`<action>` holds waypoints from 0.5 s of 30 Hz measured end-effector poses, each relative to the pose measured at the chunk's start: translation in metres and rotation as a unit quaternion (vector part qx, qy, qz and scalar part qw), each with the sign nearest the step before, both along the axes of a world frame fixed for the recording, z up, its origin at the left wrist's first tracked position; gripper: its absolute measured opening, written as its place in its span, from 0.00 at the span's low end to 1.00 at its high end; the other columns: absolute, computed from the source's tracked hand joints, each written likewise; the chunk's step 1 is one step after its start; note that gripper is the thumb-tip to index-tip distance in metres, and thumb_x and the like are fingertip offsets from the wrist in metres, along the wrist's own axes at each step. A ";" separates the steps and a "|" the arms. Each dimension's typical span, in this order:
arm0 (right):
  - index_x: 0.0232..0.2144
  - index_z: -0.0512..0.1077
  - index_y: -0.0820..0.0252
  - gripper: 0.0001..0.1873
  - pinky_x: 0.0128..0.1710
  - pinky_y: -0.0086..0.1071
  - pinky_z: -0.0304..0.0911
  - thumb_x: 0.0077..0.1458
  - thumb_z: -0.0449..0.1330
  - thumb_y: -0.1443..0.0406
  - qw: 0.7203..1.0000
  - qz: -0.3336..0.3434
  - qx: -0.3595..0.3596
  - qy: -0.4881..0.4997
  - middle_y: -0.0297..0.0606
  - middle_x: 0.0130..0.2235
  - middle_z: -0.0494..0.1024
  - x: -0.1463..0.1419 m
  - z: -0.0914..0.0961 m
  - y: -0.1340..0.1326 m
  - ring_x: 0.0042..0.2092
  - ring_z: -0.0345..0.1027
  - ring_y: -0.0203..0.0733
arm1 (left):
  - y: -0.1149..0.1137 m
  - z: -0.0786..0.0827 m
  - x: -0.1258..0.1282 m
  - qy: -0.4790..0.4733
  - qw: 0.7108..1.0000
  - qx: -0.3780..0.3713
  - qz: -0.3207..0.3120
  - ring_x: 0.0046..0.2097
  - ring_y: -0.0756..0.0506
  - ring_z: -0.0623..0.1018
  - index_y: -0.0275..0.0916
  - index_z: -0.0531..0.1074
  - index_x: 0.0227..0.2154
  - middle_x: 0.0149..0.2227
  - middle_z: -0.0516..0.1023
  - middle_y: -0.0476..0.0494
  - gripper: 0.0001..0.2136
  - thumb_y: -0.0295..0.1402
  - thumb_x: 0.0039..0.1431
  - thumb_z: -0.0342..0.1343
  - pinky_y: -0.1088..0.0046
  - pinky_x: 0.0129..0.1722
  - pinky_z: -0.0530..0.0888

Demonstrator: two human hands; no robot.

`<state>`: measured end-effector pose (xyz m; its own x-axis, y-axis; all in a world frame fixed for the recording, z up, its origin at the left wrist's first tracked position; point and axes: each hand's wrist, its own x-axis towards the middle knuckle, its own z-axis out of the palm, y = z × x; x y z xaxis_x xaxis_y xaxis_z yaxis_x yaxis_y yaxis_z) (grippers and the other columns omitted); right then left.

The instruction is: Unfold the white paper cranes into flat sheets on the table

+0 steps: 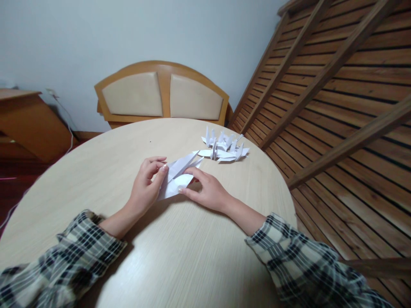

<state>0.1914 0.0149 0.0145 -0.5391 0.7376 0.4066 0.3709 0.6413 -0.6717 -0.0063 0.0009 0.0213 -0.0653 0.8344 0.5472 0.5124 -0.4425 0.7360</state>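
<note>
A partly folded sheet of white paper (175,185) is held between my two hands above the round table (186,256). My left hand (146,182) pinches its left side, the thumb on top and the fingers behind. On the right, my right hand (207,190) grips the lower right edge between thumb and fingers. Pointed flaps of the paper stick out toward the upper right. Just beyond them, several finished white paper cranes (224,145) stand in a cluster on the table. The fingertips behind the paper are partly hidden.
Behind the table stands a wooden headboard (164,92) with two cream padded panels against a pale wall. A slatted wooden frame (337,107) leans along the right side. At the far left is a wooden desk (28,115) with a white cable beside it.
</note>
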 end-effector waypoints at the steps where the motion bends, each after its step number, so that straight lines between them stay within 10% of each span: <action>1: 0.49 0.67 0.54 0.19 0.46 0.40 0.67 0.56 0.62 0.58 1.000 0.001 0.008 0.011 0.39 0.48 0.76 0.000 0.000 0.000 0.43 0.72 0.41 | 0.000 0.001 0.000 0.006 1.000 0.008 0.014 0.45 0.42 0.72 0.40 0.70 0.29 0.41 0.73 0.42 0.09 0.38 0.60 0.51 0.63 0.45 0.69; 8: 0.53 0.66 0.54 0.19 0.48 0.40 0.67 0.59 0.58 0.64 0.989 -0.058 0.131 -0.041 0.41 0.47 0.75 -0.002 -0.006 -0.003 0.46 0.69 0.43 | -0.006 0.005 0.005 -0.032 0.996 -0.083 0.023 0.29 0.47 0.67 0.41 0.65 0.30 0.26 0.66 0.50 0.08 0.37 0.63 0.47 0.70 0.29 0.65; 15: 0.50 0.72 0.54 0.17 0.45 0.42 0.63 0.59 0.58 0.60 0.919 -0.122 0.345 -0.149 0.45 0.44 0.69 0.001 -0.004 -0.006 0.45 0.62 0.48 | -0.009 0.007 0.010 -0.089 0.986 -0.140 0.017 0.26 0.49 0.62 0.42 0.60 0.28 0.25 0.60 0.52 0.11 0.39 0.65 0.43 0.71 0.25 0.61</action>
<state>0.1922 0.0087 0.0105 -0.5544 0.4737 0.6843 0.6621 0.7492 0.0178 0.0033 -0.0082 0.0282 -0.1703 0.9467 0.2733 0.3761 -0.1939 0.9061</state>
